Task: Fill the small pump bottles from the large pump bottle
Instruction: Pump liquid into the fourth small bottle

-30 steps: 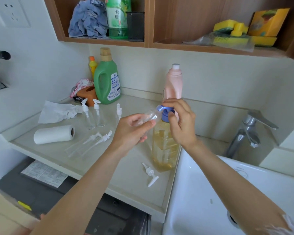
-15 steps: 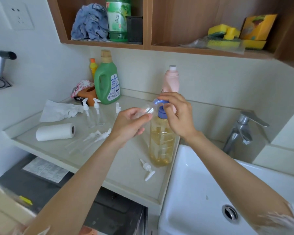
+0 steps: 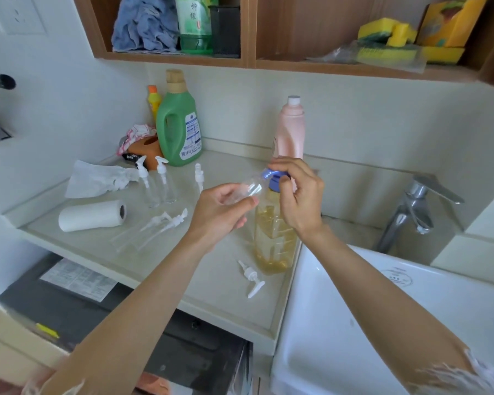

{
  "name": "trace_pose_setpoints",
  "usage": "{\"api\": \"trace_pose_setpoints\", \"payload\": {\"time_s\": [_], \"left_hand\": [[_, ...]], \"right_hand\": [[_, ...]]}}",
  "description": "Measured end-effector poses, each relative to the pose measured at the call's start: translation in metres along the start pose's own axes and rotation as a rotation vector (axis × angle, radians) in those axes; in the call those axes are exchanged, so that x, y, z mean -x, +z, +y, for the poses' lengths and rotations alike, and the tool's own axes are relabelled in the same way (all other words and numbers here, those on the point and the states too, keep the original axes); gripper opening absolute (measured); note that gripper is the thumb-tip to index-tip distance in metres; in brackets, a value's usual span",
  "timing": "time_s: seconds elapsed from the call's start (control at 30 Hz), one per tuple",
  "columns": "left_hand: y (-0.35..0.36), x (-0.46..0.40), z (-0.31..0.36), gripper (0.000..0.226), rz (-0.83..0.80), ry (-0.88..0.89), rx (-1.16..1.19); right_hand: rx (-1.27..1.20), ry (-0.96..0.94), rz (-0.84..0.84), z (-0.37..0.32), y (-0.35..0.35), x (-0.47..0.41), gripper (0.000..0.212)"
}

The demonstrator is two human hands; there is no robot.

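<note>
The large bottle [image 3: 273,238] of yellow liquid stands at the counter's right edge, topped by a blue pump head [image 3: 271,178]. My right hand [image 3: 300,198] curls over that pump head. My left hand [image 3: 221,213] grips a small clear bottle [image 3: 250,188], tilted with its open mouth at the blue spout. A loose white pump [image 3: 251,277] lies on the counter in front of the large bottle. Three small pump bottles [image 3: 161,183] stand further left, and two more [image 3: 157,226] lie flat.
A paper towel roll [image 3: 92,215] and crumpled tissue [image 3: 97,181] lie at the left. A green jug [image 3: 178,129] and a pink bottle [image 3: 291,129] stand by the wall. The white sink [image 3: 382,309] and tap [image 3: 411,212] are at the right. A shelf [image 3: 248,61] hangs overhead.
My right hand has risen a little with the blue pump head, and the small bottle has followed it upward. The view has shifted slightly.
</note>
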State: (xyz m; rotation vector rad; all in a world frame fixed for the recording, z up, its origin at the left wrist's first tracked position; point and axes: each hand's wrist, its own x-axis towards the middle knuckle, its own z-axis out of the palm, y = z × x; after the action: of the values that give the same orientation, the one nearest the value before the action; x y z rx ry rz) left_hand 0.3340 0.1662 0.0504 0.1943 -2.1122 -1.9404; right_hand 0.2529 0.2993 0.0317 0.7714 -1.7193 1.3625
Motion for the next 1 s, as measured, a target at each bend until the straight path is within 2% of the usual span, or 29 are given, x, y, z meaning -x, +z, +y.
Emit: {"api": "trace_pose_setpoints", "payload": {"time_s": [0.13,0.33,0.5,0.6,0.73,0.83,1.0], "left_hand": [[0.001,0.002,0.001,0.008,-0.011,-0.008,0.025],[-0.001,0.006,0.012,0.006,-0.023,0.044,0.090],[-0.003,0.002,0.013,0.028,-0.060,0.058,0.053],[-0.002,0.000,0.011,0.034,-0.044,0.058,0.041],[-0.003,-0.001,0.008,0.025,0.002,0.062,0.004],[-0.003,-0.003,0.000,0.010,-0.009,0.057,-0.009],[-0.002,-0.001,-0.004,0.010,-0.007,0.032,-0.015]], "right_hand": [[0.031,-0.002,-0.027,-0.005,-0.004,0.000,0.037],[0.112,-0.080,-0.179,-0.020,-0.017,-0.021,0.035],[0.113,-0.120,-0.276,-0.016,-0.024,-0.042,0.038],[0.071,-0.051,-0.197,-0.008,-0.018,-0.030,0.038],[-0.018,-0.024,-0.051,-0.005,-0.001,0.000,0.037],[0.003,-0.049,-0.035,0.001,0.001,0.003,0.037],[0.073,-0.052,0.004,-0.001,-0.003,-0.003,0.036]]}}
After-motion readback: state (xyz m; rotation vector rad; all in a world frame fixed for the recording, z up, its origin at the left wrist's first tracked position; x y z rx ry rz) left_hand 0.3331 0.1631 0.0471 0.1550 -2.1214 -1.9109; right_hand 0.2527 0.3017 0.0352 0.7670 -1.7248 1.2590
